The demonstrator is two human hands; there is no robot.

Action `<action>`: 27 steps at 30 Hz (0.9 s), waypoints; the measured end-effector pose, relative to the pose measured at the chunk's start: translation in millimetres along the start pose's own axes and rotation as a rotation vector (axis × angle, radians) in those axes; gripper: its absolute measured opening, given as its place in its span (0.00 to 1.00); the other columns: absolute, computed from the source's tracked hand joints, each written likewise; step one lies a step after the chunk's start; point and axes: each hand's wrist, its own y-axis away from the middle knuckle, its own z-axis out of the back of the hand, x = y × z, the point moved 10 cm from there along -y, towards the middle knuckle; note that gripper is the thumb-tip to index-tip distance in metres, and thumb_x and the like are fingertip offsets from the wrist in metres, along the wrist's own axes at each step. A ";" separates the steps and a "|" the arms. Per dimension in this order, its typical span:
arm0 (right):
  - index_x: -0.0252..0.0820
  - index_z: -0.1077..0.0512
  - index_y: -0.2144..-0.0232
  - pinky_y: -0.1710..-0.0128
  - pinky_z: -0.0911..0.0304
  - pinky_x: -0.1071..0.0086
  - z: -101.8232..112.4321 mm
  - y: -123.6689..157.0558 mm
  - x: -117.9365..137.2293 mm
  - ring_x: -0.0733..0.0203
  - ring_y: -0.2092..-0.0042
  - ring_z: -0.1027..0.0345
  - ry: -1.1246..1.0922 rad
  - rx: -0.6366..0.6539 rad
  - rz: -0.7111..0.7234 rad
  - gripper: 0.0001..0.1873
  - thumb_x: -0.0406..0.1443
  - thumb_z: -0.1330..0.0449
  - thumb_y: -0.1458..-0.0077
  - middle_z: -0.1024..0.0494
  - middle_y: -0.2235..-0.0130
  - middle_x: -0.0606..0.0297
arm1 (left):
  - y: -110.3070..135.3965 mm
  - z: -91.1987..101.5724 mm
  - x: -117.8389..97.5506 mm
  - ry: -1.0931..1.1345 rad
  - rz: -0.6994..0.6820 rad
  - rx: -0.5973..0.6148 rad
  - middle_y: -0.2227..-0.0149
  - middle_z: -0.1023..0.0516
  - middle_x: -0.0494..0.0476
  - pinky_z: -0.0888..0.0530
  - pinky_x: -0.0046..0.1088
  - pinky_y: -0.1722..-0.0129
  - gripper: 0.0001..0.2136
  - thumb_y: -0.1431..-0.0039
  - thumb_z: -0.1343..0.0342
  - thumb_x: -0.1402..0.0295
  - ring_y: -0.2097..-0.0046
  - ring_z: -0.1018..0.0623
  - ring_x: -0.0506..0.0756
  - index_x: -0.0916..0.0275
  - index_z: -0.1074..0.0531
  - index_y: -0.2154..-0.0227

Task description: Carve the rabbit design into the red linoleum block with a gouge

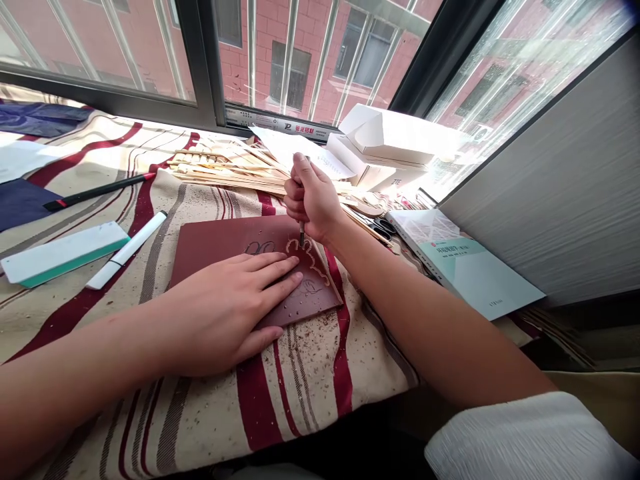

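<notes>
My left hand (235, 307) lies flat on a dark red carving sheet (220, 243), pressing it down with the fingers spread. My right hand (310, 200) grips a small carving tool (302, 233), whose metal tip meets the sheet beside my left fingertips. A pale, curling pattern (307, 260) is cut into the sheet around that tip. Pale shavings (320, 353) are scattered over the striped cloth (200, 417) under the sheet.
Thin wooden slats (220, 170) lie in a heap behind the sheet, beside white cardboard boxes (395, 137) and black-handled scissors (383, 228). A book (465, 260) lies to the right. A black pen (97, 192), white marker (127, 250) and white-green ruler (65, 253) lie left.
</notes>
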 end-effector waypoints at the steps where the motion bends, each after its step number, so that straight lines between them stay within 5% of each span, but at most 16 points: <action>1: 0.47 0.45 0.73 0.83 0.65 0.75 -4.7 1.9 1.9 0.73 0.82 0.63 -0.006 0.069 -0.010 0.25 0.46 0.44 0.25 0.51 0.80 0.80 | 0.2 0.5 -0.2 -0.001 0.000 -0.003 0.24 0.37 0.68 0.31 0.55 0.29 0.30 0.26 0.53 0.53 0.26 0.32 0.71 0.65 0.33 0.28; 4: 0.46 0.44 0.74 0.83 0.64 0.75 -13.4 8.0 16.2 0.73 0.81 0.64 0.005 0.174 0.030 0.27 0.51 0.42 0.27 0.51 0.81 0.80 | 0.0 3.2 -3.1 -0.026 -0.019 -0.017 0.25 0.36 0.69 0.28 0.57 0.31 0.30 0.26 0.53 0.54 0.27 0.31 0.72 0.67 0.32 0.29; 8: 0.47 0.44 0.74 0.84 0.61 0.75 -12.4 8.4 29.9 0.74 0.82 0.61 0.041 0.118 0.141 0.29 0.54 0.38 0.31 0.49 0.80 0.80 | -2.8 10.2 -10.2 -0.076 -0.061 -0.027 0.28 0.32 0.73 0.26 0.55 0.32 0.30 0.26 0.53 0.56 0.29 0.28 0.73 0.73 0.30 0.31; 22: 0.47 0.44 0.71 0.83 0.59 0.76 -21.9 -0.1 8.7 0.75 0.82 0.58 0.117 0.175 0.087 0.24 0.48 0.37 0.29 0.46 0.80 0.81 | -5.7 6.5 -0.5 -0.064 0.039 0.143 0.28 0.32 0.74 0.26 0.63 0.34 0.32 0.28 0.50 0.52 0.29 0.29 0.77 0.70 0.29 0.31; 27: 0.46 0.44 0.72 0.83 0.58 0.77 -22.2 -15.3 -8.1 0.75 0.81 0.56 0.271 0.078 0.018 0.25 0.47 0.40 0.27 0.45 0.80 0.79 | -8.7 8.8 1.9 -0.076 0.073 0.103 0.30 0.28 0.76 0.25 0.63 0.36 0.33 0.30 0.51 0.52 0.32 0.27 0.78 0.72 0.29 0.32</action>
